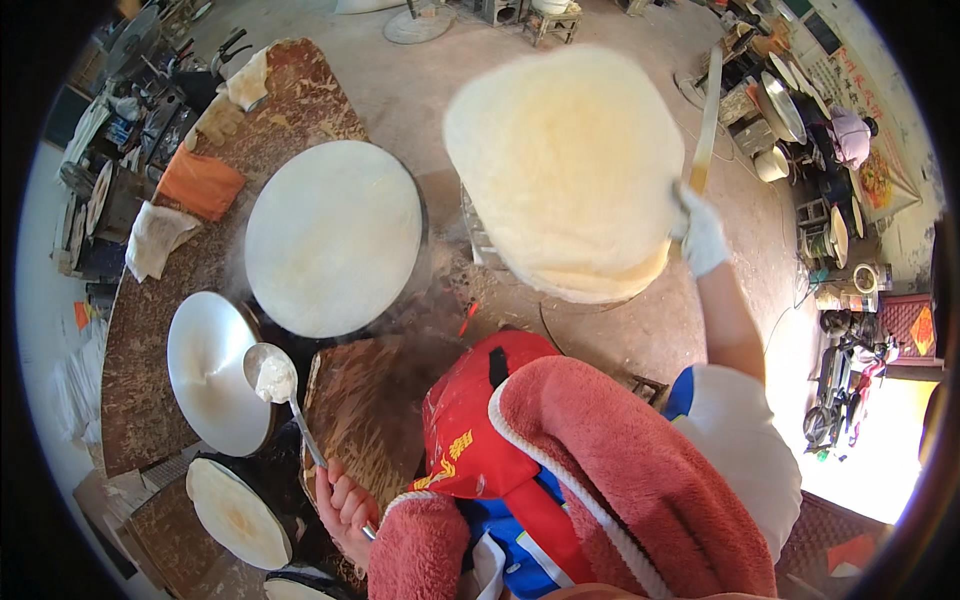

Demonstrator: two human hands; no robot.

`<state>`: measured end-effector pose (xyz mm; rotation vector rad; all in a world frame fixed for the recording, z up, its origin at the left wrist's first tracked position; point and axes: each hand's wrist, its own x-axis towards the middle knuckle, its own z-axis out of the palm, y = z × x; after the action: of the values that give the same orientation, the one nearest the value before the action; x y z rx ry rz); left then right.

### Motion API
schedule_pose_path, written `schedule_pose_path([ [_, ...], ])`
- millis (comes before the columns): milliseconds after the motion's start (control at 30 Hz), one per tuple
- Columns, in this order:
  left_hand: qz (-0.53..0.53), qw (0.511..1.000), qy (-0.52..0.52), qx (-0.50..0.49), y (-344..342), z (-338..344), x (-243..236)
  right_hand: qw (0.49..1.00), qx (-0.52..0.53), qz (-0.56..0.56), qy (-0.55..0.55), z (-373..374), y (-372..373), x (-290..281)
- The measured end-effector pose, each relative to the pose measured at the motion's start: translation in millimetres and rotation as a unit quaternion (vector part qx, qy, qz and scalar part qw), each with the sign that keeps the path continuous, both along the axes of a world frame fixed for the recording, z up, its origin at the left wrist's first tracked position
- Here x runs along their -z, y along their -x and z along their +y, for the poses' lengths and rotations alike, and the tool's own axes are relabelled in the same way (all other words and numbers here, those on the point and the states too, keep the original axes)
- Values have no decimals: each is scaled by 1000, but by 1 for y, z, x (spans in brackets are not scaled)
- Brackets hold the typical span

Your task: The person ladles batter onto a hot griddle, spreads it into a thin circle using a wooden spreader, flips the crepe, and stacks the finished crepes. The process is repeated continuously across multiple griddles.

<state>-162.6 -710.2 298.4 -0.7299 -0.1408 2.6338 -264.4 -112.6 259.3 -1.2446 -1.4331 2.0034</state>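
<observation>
My left hand (346,508) grips the handle of a metal ladle (270,375) holding white batter, over a shiny white pan (200,355). My gloved right hand (700,228) is closed on a long flat spatula (708,125) at the edge of a large, slightly blurred pale flatbread sheet (560,160); whether the fingers also pinch the sheet I cannot tell. More flatbreads (620,280) show beneath that sheet. A round griddle (333,235) at centre left is covered with a pale layer, with steam around it. A lower griddle (238,512) bears another flatbread.
A worn brown counter (310,90) along the left holds an orange cloth (200,183), white cloths (155,240) and gloves (220,120). A person in pink (850,140) is among pans and equipment at right. A scooter (830,400) stands by a bright doorway.
</observation>
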Motion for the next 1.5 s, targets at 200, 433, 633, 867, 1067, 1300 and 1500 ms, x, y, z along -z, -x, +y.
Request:
schedule_pose_path([
  [200, -54, 997, 55, -19, 8, 30, -10, 993, 55, -77, 68, 3, -48, 75],
  [433, -46, 997, 50, -29, -5, 39, -8, 992, 65, -100, 47, 4, -55, 82],
  [633, -46, 994, 35, -92, -58, 40, 12, 902, -23, -316, -293, 38, -53, 76],
  [867, 11, 965, 53, -257, -195, 68, 34, 789, -398, -9, -469, -88, 86, 14],
  [1067, -111, 861, 213, -448, -353, 131, 97, 464, -848, 130, -220, -373, -48, 18],
  [1300, -459, 608, 171, -625, -494, 324, 164, -204, -902, 301, -234, -467, -346, 55],
  [1500, -424, 628, 11, -653, -548, 385, 281, -516, -732, 303, -325, -526, -483, 130],
])
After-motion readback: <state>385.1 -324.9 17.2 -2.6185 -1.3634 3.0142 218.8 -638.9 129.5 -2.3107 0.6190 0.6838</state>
